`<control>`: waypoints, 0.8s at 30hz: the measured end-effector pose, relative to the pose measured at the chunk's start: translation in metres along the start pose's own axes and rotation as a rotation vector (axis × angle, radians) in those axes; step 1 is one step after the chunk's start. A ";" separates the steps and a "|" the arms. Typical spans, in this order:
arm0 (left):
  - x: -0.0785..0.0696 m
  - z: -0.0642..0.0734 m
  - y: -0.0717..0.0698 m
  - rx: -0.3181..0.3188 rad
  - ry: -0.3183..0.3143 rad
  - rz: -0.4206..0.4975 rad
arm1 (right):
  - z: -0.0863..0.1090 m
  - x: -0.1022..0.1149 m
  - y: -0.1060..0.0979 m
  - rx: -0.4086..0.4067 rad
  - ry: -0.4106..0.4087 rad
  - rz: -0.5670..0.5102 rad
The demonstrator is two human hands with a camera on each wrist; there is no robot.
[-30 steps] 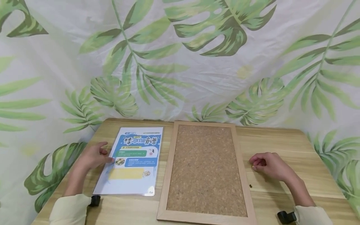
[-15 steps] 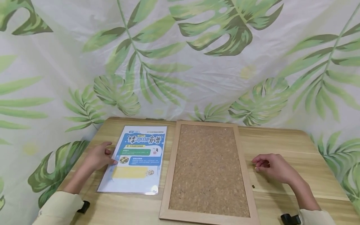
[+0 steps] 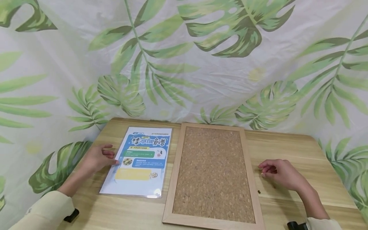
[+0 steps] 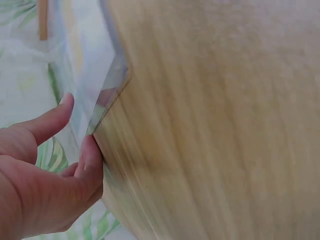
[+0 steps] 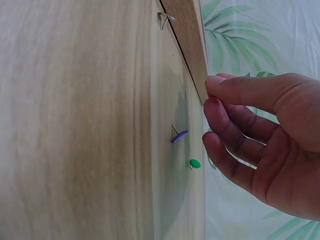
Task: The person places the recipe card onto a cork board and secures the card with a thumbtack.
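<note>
Shows blue, white, green and yellow on the laminated sheet, speckled brown on the cork panel, pale tan on the wooden frame. Runs in yellowish-brown streaks along the tabletop. Spreads green leaf prints over the off-white cloth. Goes purple on one tack, green on a second tack.

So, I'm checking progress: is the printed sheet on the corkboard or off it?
Off: the head view shows the printed sheet on the table, left of the corkboard, with wood visible between them.

Printed sheet — “减肥食谱”
</note>
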State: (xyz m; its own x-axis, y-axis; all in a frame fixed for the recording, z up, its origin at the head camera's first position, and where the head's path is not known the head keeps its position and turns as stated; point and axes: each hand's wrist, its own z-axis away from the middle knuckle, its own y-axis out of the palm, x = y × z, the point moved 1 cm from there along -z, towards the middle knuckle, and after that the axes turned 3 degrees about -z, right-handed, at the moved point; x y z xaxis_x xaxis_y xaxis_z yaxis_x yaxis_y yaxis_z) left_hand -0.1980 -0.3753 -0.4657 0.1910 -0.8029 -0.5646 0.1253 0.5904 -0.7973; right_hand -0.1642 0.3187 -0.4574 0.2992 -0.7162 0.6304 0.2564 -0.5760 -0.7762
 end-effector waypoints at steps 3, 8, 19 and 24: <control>-0.002 -0.001 0.006 -0.029 0.007 -0.062 | 0.000 0.000 0.001 -0.002 -0.001 0.001; -0.009 -0.003 0.007 -0.034 0.014 -0.113 | 0.000 -0.002 0.002 -0.005 -0.019 0.004; -0.001 -0.001 0.007 0.012 0.118 0.070 | -0.001 0.000 0.001 -0.017 -0.032 -0.033; -0.001 0.000 0.009 0.012 0.172 0.124 | -0.002 0.004 -0.001 -0.019 -0.037 -0.104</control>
State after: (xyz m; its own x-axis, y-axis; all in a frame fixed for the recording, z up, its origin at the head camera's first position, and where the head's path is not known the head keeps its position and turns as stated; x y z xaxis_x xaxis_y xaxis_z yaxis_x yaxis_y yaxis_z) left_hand -0.1967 -0.3689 -0.4724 0.0364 -0.7253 -0.6875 0.1230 0.6860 -0.7172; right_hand -0.1654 0.3160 -0.4541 0.3059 -0.6370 0.7076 0.2702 -0.6546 -0.7061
